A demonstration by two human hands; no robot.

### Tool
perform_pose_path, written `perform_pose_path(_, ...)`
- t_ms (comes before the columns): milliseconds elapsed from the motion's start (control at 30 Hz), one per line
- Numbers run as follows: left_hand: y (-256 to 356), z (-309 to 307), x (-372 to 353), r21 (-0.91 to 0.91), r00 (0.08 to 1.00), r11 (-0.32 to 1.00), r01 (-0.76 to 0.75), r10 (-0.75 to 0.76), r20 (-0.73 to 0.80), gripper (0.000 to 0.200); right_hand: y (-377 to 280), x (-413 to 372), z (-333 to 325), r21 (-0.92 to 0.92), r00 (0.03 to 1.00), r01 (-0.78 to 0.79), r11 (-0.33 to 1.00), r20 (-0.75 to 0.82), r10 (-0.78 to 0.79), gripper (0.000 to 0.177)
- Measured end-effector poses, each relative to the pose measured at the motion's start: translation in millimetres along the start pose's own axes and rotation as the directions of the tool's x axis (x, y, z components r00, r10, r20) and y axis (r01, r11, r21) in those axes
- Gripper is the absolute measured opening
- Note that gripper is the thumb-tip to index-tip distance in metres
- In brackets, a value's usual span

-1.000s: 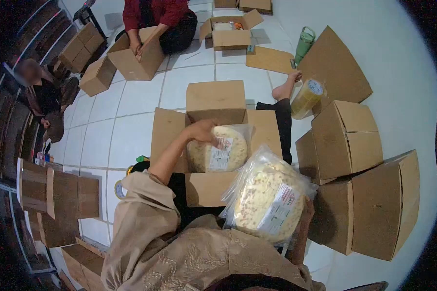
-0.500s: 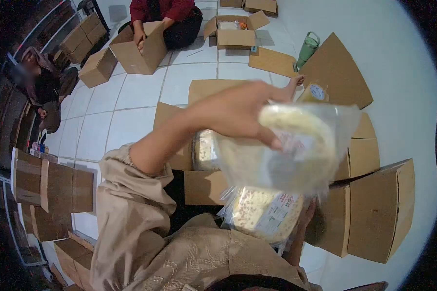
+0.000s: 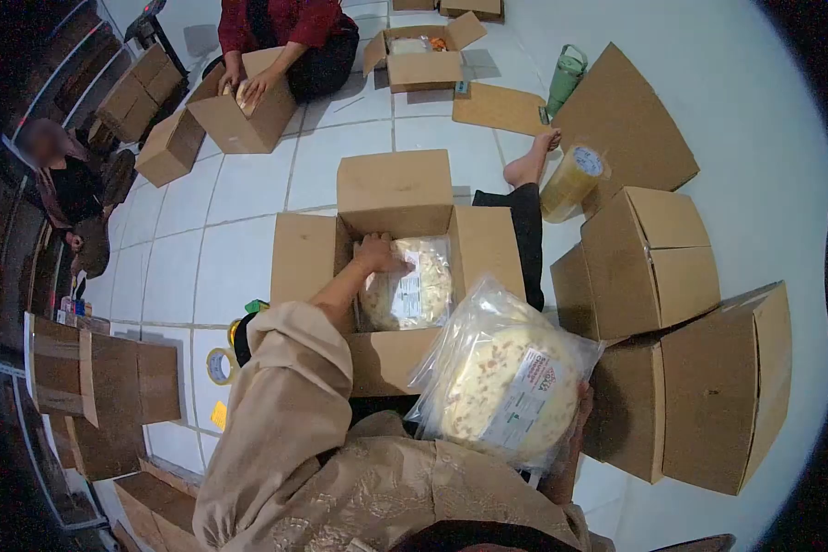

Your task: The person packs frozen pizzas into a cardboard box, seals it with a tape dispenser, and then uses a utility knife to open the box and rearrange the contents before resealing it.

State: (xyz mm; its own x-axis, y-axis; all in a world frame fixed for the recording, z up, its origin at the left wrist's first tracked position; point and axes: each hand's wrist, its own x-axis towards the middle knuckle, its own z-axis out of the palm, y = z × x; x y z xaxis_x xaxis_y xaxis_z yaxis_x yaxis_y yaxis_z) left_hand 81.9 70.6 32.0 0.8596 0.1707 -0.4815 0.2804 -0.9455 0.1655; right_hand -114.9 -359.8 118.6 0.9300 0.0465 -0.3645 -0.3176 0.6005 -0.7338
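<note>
The person's left hand (image 3: 377,253) reaches down into an open cardboard box (image 3: 396,189), fingers curled onto the upper-left edge of a bagged flatbread (image 3: 407,285) that lies flat inside it, label side up. The beige sleeve of that arm runs back toward the camera. The right hand (image 3: 582,405) is mostly hidden: only fingertips show, gripping the right edge of a second bagged flatbread (image 3: 511,391), held tilted over the lap just to the right of the box's near wall. The box stands on a white tiled floor (image 3: 248,193) between the person's legs, with 1 bare foot (image 3: 531,166) stretched out beyond its right flap. To the right stand 2 closed cartons (image 3: 658,258), stacked close together, with a yellowish roll (image 3: 570,184) behind them. A tape roll (image 3: 218,365) lies on the floor to the left. Farther off, a co-worker in red (image 3: 285,28) has both hands in another carton (image 3: 244,110). This looks like packing, with 1 pack being settled in the box. The next move would call for freeing the left hand, then laying the held pack flat on top, squarely within the walls.
</note>
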Motion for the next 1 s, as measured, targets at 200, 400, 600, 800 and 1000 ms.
perform_pose_path(200, 18, -66, -100, 0.138, 0.922, 0.96, -0.244, 0.274, -0.274, 0.071, 0, 3, 3, 0.007, 0.999, -0.029, 1.0, 0.022, 0.029, 0.063)
perform_pose_path(400, 31, -36, -205, 0.179, 0.897, 0.923, -0.34, 0.376, -0.231, 0.05, 1, 6, 2, 0.044, 0.994, -0.097, 0.994, 0.061, 0.094, 0.067)
perform_pose_path(600, 4, -43, -147, 0.112, 0.786, 0.882, -0.459, 0.461, -0.413, 0.043, -1, 2, 18, 0.142, 0.992, -0.111, 0.984, -0.042, 0.118, 0.068)
perform_pose_path(800, -24, -39, 1, -0.212, 0.939, 0.954, -0.211, 0.258, 0.228, 0.059, 1, 2, 3, 0.066, 0.995, -0.089, 0.994, -0.03, 0.091, 0.066)
perform_pose_path(1000, -9, -22, 14, -0.081, 0.941, 0.993, -0.085, 0.107, 0.32, 0.071, 3, 7, -5, 0.038, 0.996, -0.083, 0.996, -0.033, 0.084, 0.065)
